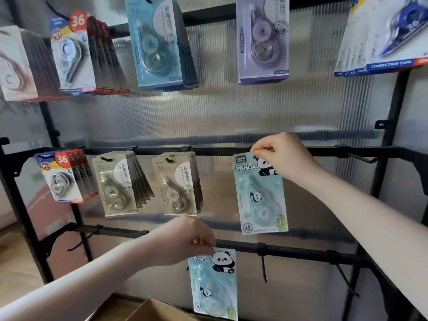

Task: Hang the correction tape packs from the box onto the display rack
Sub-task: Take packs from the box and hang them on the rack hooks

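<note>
My right hand (282, 156) pinches the top of a light-blue panda correction tape pack (260, 195) and holds it up against the middle bar (208, 150) of the black display rack. Whether the pack sits on a hook is hidden by my fingers. Lower down, my left hand (185, 239) pinches the top corner of a second panda pack (214, 283), which hangs in front of the lower bar (301, 252). The open cardboard box (152, 309) shows at the bottom edge, below my left forearm.
Rows of other correction tape packs hang on the middle bar's left half (115, 184) and on the top bar (157, 45). Bare black hooks stick out at the middle bar's right end (361, 157) and along the lower bar (264, 267). A ribbed translucent panel backs the rack.
</note>
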Available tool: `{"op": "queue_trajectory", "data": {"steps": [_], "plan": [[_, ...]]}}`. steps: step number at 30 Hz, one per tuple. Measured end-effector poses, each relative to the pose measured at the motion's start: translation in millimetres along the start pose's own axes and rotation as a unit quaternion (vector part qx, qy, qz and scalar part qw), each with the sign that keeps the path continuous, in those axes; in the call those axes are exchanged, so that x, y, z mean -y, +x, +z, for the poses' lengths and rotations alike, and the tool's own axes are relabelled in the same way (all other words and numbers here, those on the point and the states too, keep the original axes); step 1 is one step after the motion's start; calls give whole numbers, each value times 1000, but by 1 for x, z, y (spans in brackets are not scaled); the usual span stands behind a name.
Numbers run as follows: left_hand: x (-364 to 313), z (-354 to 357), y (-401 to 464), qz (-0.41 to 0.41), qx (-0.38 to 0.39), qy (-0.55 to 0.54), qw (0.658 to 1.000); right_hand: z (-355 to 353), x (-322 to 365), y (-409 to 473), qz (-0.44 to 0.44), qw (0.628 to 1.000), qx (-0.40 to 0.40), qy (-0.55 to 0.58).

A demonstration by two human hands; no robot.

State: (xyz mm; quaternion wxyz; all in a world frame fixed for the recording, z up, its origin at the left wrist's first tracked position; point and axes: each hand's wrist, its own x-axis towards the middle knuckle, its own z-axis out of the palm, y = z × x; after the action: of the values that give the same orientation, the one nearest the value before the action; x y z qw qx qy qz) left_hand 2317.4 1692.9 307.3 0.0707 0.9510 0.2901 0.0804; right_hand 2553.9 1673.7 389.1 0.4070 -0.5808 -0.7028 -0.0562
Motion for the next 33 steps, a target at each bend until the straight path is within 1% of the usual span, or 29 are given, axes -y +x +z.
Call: {"op": "queue_trajectory", "data": {"steps": [5, 8, 10, 14, 19, 22, 28, 33], "plan": [[0, 0, 1, 0, -10, -13, 1000, -3, -1, -3, -5, 1000, -2, -17], [1, 0, -3, 0, -11, -18, 1000, -1, -1, -4, -24, 999, -8, -49], [1, -1, -6, 1, -11, -20, 1000, 0, -3, -5, -29, 998, -14, -49], [2, -5, -11, 8, -15, -21, 1000, 5, -10, -8, 25, 1000, -3, 10], [4, -13, -11, 8, -27, -15, 999, 16, -20, -2, 39, 999, -21, 7], [2, -21, -6, 20, -38, -11, 999, 18, -27, 4, 48, 999, -17, -11], [-14, -45, 19, 48, -88, -15, 995, 15, -37, 9, 53, 996, -35, -60], [-31, -72, 49, 43, -177, -53, 982, 2, -46, -4, 59, 990, -84, -92]]}}
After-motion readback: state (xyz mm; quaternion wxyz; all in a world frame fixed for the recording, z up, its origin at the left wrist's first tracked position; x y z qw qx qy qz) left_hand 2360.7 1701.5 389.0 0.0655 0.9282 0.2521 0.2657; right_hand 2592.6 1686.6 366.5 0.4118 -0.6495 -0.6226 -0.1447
